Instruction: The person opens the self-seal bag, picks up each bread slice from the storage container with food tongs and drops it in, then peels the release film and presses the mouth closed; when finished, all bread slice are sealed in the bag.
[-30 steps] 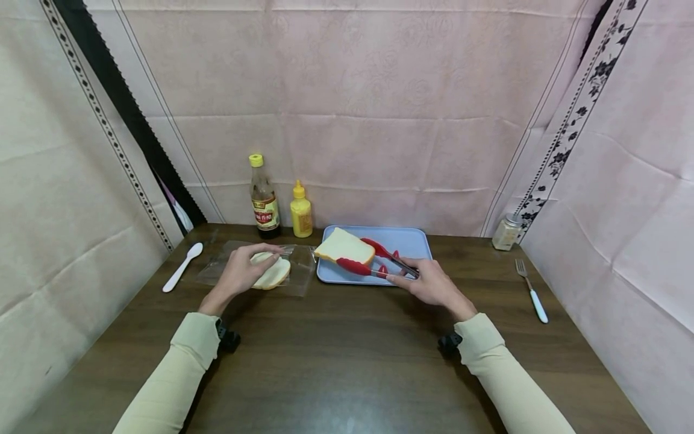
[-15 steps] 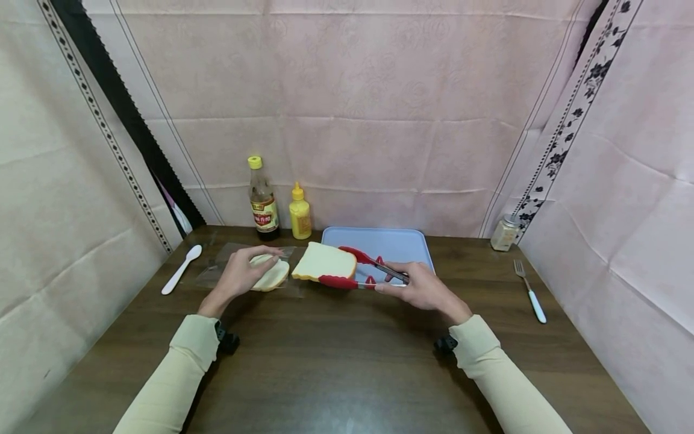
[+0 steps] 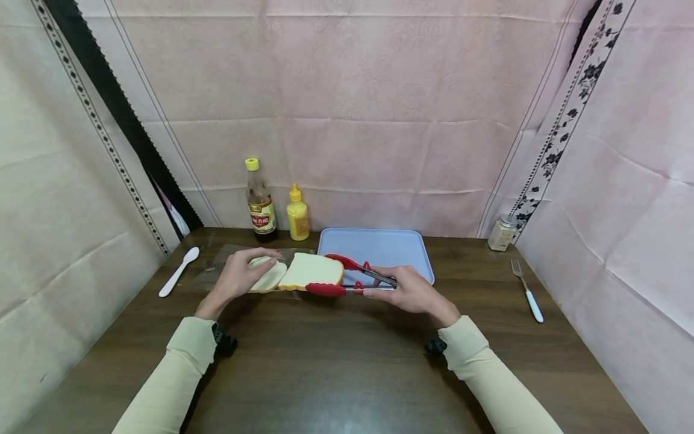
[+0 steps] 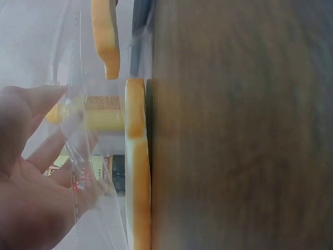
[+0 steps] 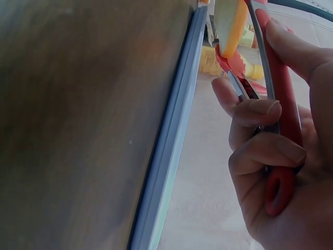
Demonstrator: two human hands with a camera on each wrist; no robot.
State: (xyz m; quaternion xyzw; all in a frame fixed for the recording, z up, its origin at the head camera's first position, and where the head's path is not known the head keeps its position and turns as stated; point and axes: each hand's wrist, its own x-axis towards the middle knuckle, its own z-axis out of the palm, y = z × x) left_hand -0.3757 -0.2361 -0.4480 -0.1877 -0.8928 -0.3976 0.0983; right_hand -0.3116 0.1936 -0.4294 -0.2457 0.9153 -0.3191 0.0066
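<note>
Bread slice (image 3: pixel 312 278) is clamped between the red tongs (image 3: pixel 347 280) and sits left of the tray (image 3: pixel 401 250), above the bench (image 3: pixel 336 361), its left edge touching or just beside the second slice (image 3: pixel 268 275) in the bag (image 3: pixel 217 271). Over the last second the slice has moved leftward: it was above the tray's left part, then at the tray's left edge, and is now off the tray and at the bag's mouth. The right hand (image 3: pixel 409 292) has travelled left with it; its fingers are curled round the tong handles, squeezing them onto the slice, as the right wrist view (image 5: pixel 276 156) confirms. The left hand (image 3: pixel 238 277) has stayed in place on the bag, fingers pinching the clear film (image 4: pixel 78 156) and holding it up over the second slice. The bench is dark brown wood grain. A white spoon (image 3: pixel 179 271) lies at far left, a fork (image 3: pixel 527 290) at far right. A dark sauce bottle (image 3: pixel 260 202) and a yellow squeeze bottle (image 3: pixel 297 214) stand side by side at the rear, left of the tray; a small jar (image 3: pixel 501 232) stands at the rear right corner. Pale pink patterned cloth (image 3: pixel 347 108) encloses the bench at the back and both sides.
</note>
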